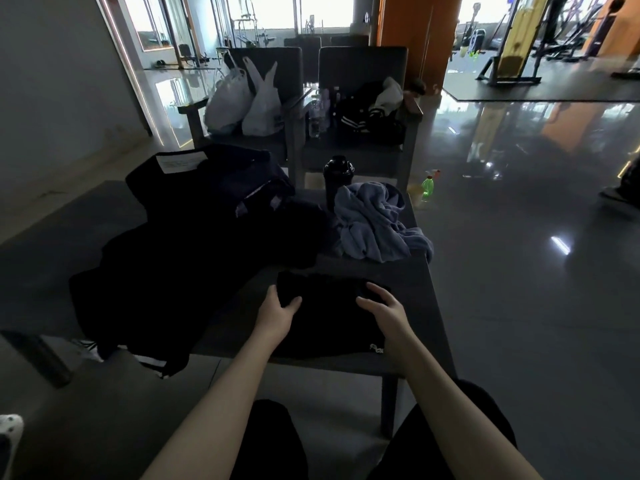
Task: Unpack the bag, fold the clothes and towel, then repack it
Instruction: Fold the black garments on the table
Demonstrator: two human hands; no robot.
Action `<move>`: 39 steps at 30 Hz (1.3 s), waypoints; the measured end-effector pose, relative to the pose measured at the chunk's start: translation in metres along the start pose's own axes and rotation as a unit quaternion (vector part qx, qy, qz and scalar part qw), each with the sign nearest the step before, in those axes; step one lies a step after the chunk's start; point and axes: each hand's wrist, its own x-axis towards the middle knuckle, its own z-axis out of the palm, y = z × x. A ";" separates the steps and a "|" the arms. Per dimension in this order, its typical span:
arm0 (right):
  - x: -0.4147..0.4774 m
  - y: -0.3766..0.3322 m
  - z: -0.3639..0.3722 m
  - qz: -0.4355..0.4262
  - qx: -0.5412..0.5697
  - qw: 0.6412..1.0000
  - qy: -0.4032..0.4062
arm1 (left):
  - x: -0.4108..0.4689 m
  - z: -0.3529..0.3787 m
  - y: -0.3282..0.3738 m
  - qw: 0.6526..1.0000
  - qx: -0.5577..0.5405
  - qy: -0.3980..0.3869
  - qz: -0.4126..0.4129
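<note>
1. The black garment (325,317) being folded lies flat on the worktop (420,289), low and centre in the frame, near the front edge.
2. The left hand (277,315) pinches the garment's upper left corner, grip closed on a fold of cloth. The right hand (384,313) rests spread on the right side, fingers open and pressing, not gripping.
3. It looks light, limp and not fragile. It will sag and crease if lifted by one point, so take it at corners or along an edge with both hands.
4. The blue towel (375,223) sits crumpled right of centre, thicker and bulkier.
5. The dark bag (221,188) lies upper left among more dark clothing; details there are too dim to tell.
</note>
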 end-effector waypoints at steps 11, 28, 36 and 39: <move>0.074 -0.065 0.052 -0.071 -0.127 0.989 -0.031 | 0.073 -0.042 0.040 0.993 -0.110 0.029 -0.021; 0.264 -0.110 0.157 -0.276 -0.481 0.830 -0.055 | 0.196 -0.024 0.021 0.961 -0.246 0.041 -0.118; 0.217 -0.040 0.125 -0.095 -0.430 0.886 0.145 | 0.208 -0.025 0.019 0.984 -0.124 0.060 -0.115; 0.209 -0.036 0.127 -0.062 -0.335 0.936 0.084 | 0.207 -0.025 0.020 0.988 -0.087 0.077 -0.099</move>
